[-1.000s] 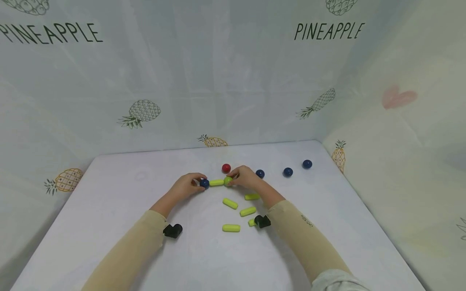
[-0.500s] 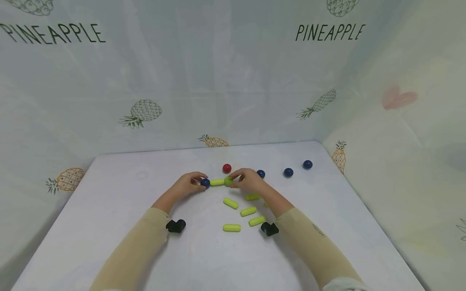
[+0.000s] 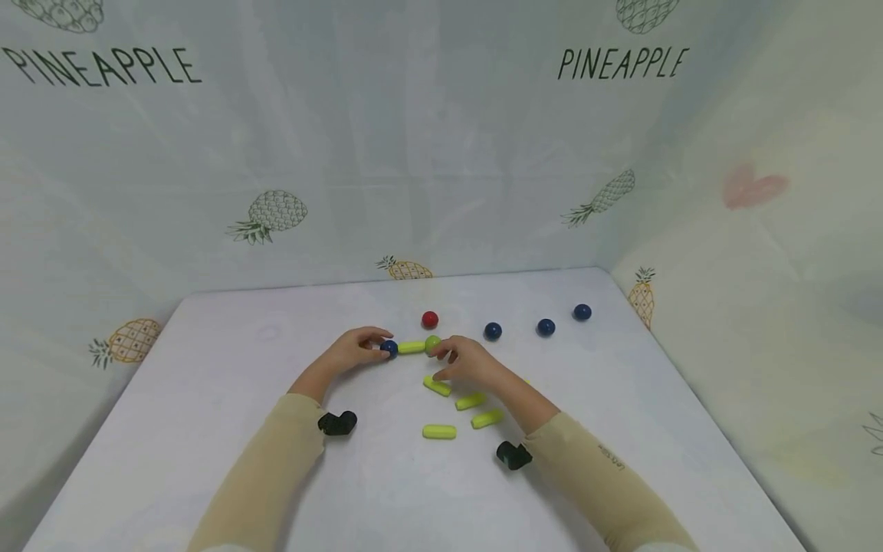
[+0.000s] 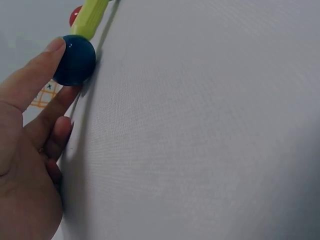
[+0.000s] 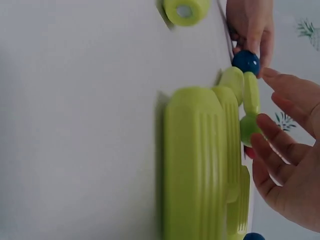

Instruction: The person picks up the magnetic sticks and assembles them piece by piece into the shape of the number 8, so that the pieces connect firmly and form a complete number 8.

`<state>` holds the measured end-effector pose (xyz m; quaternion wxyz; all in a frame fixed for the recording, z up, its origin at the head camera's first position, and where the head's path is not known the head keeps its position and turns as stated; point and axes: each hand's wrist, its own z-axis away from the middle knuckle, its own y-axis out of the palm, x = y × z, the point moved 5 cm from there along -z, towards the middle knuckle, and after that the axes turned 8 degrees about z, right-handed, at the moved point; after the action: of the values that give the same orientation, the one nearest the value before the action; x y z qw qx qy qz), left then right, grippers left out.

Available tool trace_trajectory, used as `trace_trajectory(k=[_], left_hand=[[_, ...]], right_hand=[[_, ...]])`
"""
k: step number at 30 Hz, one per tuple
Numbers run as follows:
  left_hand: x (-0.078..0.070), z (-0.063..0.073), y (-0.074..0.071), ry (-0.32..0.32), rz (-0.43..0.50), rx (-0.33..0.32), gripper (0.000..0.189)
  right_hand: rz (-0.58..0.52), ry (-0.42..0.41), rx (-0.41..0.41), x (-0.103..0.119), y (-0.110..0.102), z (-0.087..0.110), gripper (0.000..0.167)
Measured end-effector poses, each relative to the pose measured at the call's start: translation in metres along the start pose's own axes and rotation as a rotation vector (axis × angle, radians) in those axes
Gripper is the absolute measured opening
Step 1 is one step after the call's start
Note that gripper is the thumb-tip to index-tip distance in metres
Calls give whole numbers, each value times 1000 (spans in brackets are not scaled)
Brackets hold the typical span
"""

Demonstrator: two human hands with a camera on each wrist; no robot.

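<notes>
My left hand pinches a dark blue ball between thumb and finger; the left wrist view shows the same blue ball. From that ball a yellow-green ridged rod runs in line to a green ball. My right hand is beside the green ball, fingers loosely spread and gripping nothing. Below its thumb lies a loose yellow-green rod. In the right wrist view, the right hand has its fingertips close to the green ball; whether they touch is unclear.
A red ball sits just behind the joined row. Three blue balls, the nearest being this blue ball, stand to the right. More yellow-green rods, such as this front rod, lie before the hands; the right arm partly hides one.
My right hand has let go of the green ball and drawn back slightly toward the loose rods, its thumb moving away from the fingers. The left hand keeps its hold on the blue ball.
</notes>
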<state>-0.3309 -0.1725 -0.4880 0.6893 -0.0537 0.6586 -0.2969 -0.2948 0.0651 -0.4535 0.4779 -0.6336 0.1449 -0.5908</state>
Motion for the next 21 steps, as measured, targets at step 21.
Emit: trace_trajectory(k=[21], left_hand=[[1,2,1,-12,36,-17,40]], right_hand=[[92,55,72,3,23,4,30]])
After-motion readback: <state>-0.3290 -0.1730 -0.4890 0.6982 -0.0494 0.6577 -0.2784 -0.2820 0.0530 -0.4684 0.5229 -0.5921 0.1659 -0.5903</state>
